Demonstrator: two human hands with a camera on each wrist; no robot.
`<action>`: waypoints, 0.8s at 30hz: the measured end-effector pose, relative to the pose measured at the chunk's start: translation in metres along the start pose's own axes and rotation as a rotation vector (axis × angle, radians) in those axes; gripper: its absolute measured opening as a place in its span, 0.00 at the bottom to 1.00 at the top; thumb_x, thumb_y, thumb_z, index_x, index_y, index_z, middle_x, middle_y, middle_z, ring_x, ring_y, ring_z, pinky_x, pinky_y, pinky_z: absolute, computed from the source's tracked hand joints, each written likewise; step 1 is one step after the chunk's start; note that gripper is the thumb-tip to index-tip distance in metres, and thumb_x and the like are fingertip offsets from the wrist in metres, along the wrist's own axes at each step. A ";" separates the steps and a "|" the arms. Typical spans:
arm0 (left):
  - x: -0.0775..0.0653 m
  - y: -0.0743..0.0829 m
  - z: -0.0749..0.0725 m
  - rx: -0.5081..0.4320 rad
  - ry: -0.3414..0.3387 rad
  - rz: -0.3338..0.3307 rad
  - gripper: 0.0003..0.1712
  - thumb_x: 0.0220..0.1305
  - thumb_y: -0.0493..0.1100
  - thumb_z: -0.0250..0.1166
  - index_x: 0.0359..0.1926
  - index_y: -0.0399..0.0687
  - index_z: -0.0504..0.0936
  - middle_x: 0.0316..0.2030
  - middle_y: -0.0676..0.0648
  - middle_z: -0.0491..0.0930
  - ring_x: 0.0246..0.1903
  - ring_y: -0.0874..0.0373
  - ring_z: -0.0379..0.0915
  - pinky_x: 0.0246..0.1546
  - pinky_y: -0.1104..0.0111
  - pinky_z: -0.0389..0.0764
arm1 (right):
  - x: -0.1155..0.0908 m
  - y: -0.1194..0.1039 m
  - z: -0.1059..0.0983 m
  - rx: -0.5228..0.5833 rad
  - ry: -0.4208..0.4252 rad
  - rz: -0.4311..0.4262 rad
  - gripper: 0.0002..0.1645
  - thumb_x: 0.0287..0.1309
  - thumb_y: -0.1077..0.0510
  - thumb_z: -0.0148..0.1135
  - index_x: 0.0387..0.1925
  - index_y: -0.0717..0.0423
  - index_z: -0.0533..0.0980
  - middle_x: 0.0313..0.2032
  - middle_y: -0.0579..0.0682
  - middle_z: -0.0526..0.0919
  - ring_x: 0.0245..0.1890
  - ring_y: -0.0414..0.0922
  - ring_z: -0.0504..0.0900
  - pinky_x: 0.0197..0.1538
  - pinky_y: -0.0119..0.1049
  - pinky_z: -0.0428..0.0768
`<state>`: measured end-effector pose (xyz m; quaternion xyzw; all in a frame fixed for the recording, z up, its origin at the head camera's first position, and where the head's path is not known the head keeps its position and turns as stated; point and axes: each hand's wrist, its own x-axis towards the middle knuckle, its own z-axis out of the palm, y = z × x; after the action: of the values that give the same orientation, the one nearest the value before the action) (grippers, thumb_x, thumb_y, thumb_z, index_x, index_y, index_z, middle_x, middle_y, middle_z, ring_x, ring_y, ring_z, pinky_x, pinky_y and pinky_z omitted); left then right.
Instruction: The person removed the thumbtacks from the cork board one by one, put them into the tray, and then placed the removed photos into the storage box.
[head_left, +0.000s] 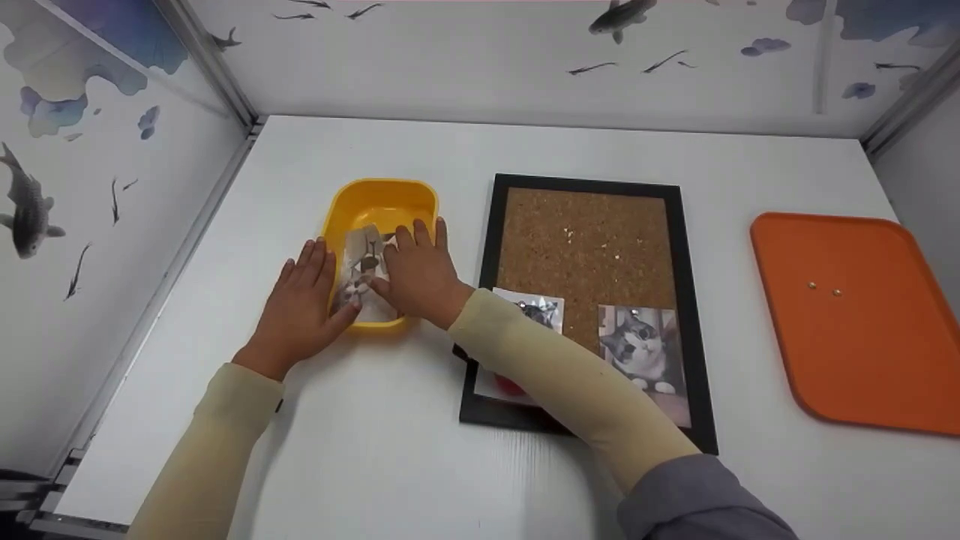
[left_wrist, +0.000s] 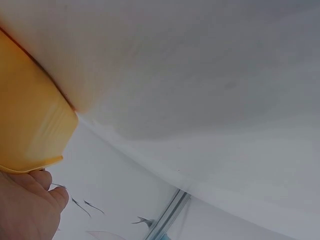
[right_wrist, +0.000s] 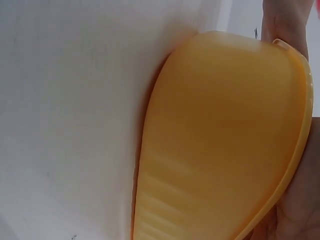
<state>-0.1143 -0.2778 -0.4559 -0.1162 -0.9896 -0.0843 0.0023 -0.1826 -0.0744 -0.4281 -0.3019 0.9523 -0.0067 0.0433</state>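
While your left grip (head_left: 300,307) lies straight-fingered against the yellow tub (head_left: 386,199), your right grip (head_left: 421,274), also uncurled, reaches over the photo (head_left: 367,264) inside; dragging that against the side could crease it.

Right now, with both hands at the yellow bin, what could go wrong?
The right sleeve crosses over the framed corkboard, partly hiding a pinned photo, which it might snag. The right hand is over the paper pictures in the yellow plastic bin; they seem to overlap, so two could come up together. Two small metallic pins lie on the orange tray; a bump might scatter them.
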 end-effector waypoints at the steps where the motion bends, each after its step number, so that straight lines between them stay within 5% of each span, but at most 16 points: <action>1: 0.000 0.000 0.000 0.002 -0.002 -0.002 0.51 0.71 0.67 0.46 0.76 0.32 0.47 0.78 0.37 0.39 0.77 0.45 0.30 0.73 0.48 0.38 | 0.000 0.000 0.000 -0.008 -0.006 0.003 0.42 0.68 0.27 0.42 0.67 0.51 0.71 0.71 0.56 0.63 0.73 0.59 0.52 0.72 0.64 0.41; 24: 0.001 -0.001 0.002 0.010 0.002 0.000 0.51 0.71 0.68 0.45 0.77 0.34 0.46 0.78 0.37 0.39 0.77 0.44 0.31 0.73 0.47 0.39 | -0.002 0.004 -0.001 -0.081 0.029 0.026 0.45 0.68 0.25 0.39 0.67 0.54 0.70 0.73 0.60 0.59 0.74 0.62 0.51 0.71 0.65 0.43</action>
<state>-0.1150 -0.2779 -0.4578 -0.1161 -0.9900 -0.0796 0.0038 -0.1831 -0.0699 -0.4270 -0.2907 0.9563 0.0278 0.0175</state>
